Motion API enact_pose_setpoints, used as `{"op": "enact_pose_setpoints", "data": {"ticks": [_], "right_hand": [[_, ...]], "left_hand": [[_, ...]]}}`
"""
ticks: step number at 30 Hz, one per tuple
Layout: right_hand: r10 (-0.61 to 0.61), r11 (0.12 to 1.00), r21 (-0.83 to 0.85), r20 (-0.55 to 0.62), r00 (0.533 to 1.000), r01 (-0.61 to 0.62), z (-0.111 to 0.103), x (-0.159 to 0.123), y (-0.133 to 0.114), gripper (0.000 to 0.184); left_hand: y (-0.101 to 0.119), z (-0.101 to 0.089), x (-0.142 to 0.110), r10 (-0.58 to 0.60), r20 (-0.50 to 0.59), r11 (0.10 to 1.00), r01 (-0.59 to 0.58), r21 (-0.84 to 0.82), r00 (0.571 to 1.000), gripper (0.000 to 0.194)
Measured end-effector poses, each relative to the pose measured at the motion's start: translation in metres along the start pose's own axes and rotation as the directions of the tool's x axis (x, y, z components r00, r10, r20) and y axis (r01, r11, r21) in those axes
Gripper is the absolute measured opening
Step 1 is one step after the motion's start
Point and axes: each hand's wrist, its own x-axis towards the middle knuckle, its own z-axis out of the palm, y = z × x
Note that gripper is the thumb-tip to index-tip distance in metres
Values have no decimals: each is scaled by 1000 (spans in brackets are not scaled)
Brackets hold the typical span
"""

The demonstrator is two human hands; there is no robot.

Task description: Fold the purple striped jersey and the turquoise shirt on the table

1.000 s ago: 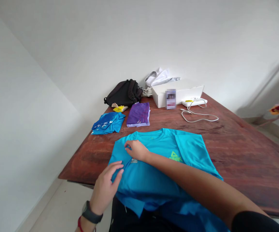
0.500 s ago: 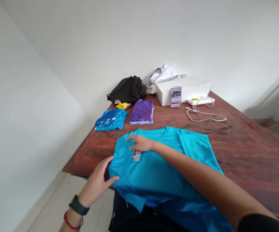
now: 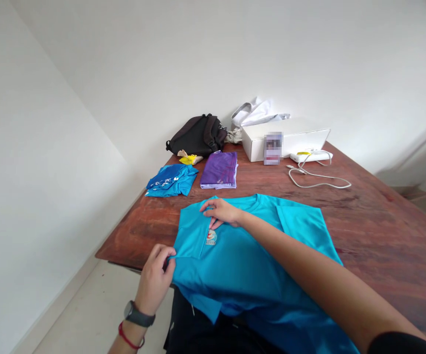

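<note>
Turquoise shirt [image 3: 257, 265] ×1 | left hand [image 3: 156, 280] pinches its edge | right hand [image 3: 223, 213] grips its shoulder | folded shirts ×2

left hand [image 3: 156, 275] pinching (watch on wrist), right hand [image 3: 222, 212] pinching, arm outstretched
</note>
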Motion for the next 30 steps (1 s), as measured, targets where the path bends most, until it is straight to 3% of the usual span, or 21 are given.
{"op": "enact_pose_setpoints", "data": {"ticks": [4,8,12,14,16,18,19,21,24,27,30], "right_hand": [[37,997,-65,67,997,-32,-5,1,3,15],[30,994,-107,74,997,-22,-8,3,7,13],[16,987,-158,77,997,-4,-9,3,8,14],[5,955,-298,53,999,11,-7,1,5,17],[-124,848,-526,-85,989,61,-1,-3,-1,20],[-374,661,-743,-209,904,102,12,-10,-7,21],[-497,560,-818,-205,843,131,21,-14,-10,22],[-634,376,-887,-35,772,268,42,-23,-11,23],[-623,187,-813,335,706,551,73,-30,-1,29],[-544,112,-714,538,644,691,92,-32,18,45],[-468,150,-693,578,668,705,97,-31,33,57]], "left_hand": [[-4,-8,-7,34,78,999,-32,-38,996,27],[-2,-20,-6,15,197,992,10,-126,980,29],[-11,-28,32,-10,218,980,53,-193,976,30],[-25,-25,65,9,210,980,33,-198,978,32],[-44,-17,101,32,257,974,28,-226,966,38],[-61,-7,136,16,378,959,93,-267,926,50],[-67,-2,151,8,452,950,134,-280,892,56],[-75,5,174,13,595,936,200,-291,804,65],[-78,11,193,33,719,937,229,-265,695,66],[-78,14,199,19,734,943,231,-239,679,62],[-80,19,201,-2,728,947,236,-220,685,55]]}}
